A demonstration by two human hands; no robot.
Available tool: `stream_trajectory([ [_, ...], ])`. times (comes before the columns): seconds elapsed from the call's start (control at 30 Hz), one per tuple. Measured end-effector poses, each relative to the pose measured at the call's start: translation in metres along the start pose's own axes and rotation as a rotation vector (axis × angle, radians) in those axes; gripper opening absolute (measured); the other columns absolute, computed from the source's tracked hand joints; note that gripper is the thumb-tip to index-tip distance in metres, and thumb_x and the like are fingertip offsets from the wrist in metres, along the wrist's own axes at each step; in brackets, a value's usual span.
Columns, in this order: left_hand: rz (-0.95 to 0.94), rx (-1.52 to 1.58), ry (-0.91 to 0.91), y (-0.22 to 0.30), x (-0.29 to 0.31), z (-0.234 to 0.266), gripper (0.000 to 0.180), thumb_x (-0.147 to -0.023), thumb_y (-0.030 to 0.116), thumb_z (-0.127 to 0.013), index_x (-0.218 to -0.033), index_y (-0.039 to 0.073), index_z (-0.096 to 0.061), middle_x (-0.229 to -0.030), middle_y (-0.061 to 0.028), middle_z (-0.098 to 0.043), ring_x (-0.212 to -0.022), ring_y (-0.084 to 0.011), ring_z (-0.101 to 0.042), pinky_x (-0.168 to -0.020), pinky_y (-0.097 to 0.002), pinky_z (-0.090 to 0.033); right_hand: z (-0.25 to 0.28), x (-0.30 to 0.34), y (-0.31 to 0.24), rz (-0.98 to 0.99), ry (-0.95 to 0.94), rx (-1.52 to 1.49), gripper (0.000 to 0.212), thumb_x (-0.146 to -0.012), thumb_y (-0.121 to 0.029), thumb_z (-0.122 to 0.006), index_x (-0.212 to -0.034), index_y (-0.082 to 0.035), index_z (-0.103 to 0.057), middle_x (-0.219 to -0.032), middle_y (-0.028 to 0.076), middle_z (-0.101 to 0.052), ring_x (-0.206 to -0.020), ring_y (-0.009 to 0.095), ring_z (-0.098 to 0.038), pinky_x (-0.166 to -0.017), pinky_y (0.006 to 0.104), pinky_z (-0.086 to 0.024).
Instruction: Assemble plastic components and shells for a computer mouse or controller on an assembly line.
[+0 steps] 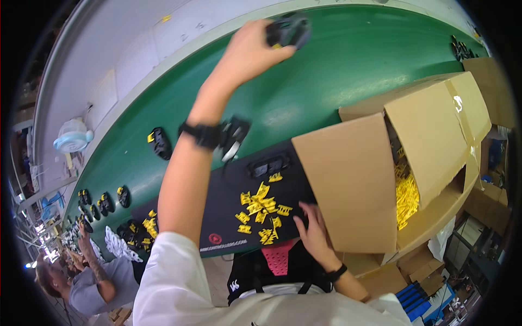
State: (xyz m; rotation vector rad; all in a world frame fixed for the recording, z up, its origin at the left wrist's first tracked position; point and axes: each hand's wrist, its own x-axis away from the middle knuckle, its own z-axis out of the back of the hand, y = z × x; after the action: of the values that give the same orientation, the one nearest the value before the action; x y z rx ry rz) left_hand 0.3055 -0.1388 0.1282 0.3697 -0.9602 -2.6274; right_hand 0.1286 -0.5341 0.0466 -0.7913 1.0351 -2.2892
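Note:
My left hand [250, 51] is stretched far forward over the green belt, its fingers closed around a blurred black plastic part [291, 31] with a bit of yellow on it. A black strap with a boxy device [235, 136] circles my left wrist. Close to me, my right hand [314, 231] rests at the right side of a black mat [217, 204], fingers apart and holding nothing. Beside it, several small yellow plastic clips [261, 204] lie in a loose pile. Another black plastic part [268, 164] sits at the mat's far edge.
An open cardboard box [348, 185] stands at the right, with many yellow clips [406, 198] inside. Black parts with yellow pieces [159, 143] are spaced along the green belt [304, 92] to the left. A co-worker [103, 282] sits at the lower left. More black parts [461, 50] lie far right.

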Motion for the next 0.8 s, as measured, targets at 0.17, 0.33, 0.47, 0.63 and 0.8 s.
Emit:
stream_trajectory([
  [0.17,0.311,0.200,0.138,-0.026,0.126,0.089,0.081,-0.074,0.040,-0.084,-0.133,-0.007,-0.057,-0.112,-0.0198,-0.069,-0.101,-0.0245,-0.069,-0.091,-0.0367,-0.053,-0.027,-0.010,0.005,0.175,0.070,0.259,0.026,-0.082,-0.008,-0.075,-0.107,-0.007,-0.067,-0.104,0.014,-0.054,-0.096,0.034,-0.055,-0.084,0.0441,-0.048],
  [0.33,0.210,0.340,0.160,-0.016,0.141,0.184,0.081,-0.082,0.037,-0.081,-0.142,-0.007,-0.047,-0.121,-0.0177,-0.066,-0.107,-0.0235,-0.064,-0.102,-0.0342,-0.044,-0.041,-0.009,0.013,0.262,0.116,0.182,0.022,-0.081,0.005,-0.066,-0.100,-0.002,-0.057,-0.099,0.015,-0.056,-0.093,0.034,-0.056,-0.084,0.0437,-0.048],
  [0.47,-0.004,0.703,0.139,0.031,0.143,0.232,0.063,-0.084,0.032,-0.080,-0.127,-0.008,-0.056,-0.106,-0.0130,-0.068,-0.100,-0.0209,-0.063,-0.093,-0.0311,-0.050,-0.037,-0.002,0.011,0.185,0.186,0.164,0.031,-0.083,0.006,-0.063,-0.113,-0.002,-0.058,-0.101,0.016,-0.054,-0.090,0.033,-0.058,-0.082,0.0419,-0.050],
  [0.63,-0.363,1.003,-0.224,0.105,0.261,0.297,0.065,-0.085,0.034,-0.079,-0.129,-0.005,-0.052,-0.121,-0.0145,-0.063,-0.116,-0.0268,-0.062,-0.100,-0.0378,-0.052,-0.021,0.003,0.011,0.193,0.267,0.243,0.047,-0.091,-0.009,-0.069,-0.132,0.000,-0.049,-0.122,0.027,-0.048,-0.108,0.044,-0.055,-0.094,0.0456,-0.049],
  [0.8,0.235,1.112,0.176,0.139,0.455,0.298,0.073,-0.091,0.033,-0.055,-0.151,-0.003,-0.034,-0.138,-0.0254,-0.051,-0.107,-0.0309,-0.060,-0.079,-0.0402,-0.051,0.010,0.046,0.036,0.213,-0.032,0.164,0.039,-0.095,-0.015,-0.065,-0.129,-0.002,-0.052,-0.113,0.021,-0.053,-0.083,0.032,-0.060,-0.081,0.0401,-0.052],
])
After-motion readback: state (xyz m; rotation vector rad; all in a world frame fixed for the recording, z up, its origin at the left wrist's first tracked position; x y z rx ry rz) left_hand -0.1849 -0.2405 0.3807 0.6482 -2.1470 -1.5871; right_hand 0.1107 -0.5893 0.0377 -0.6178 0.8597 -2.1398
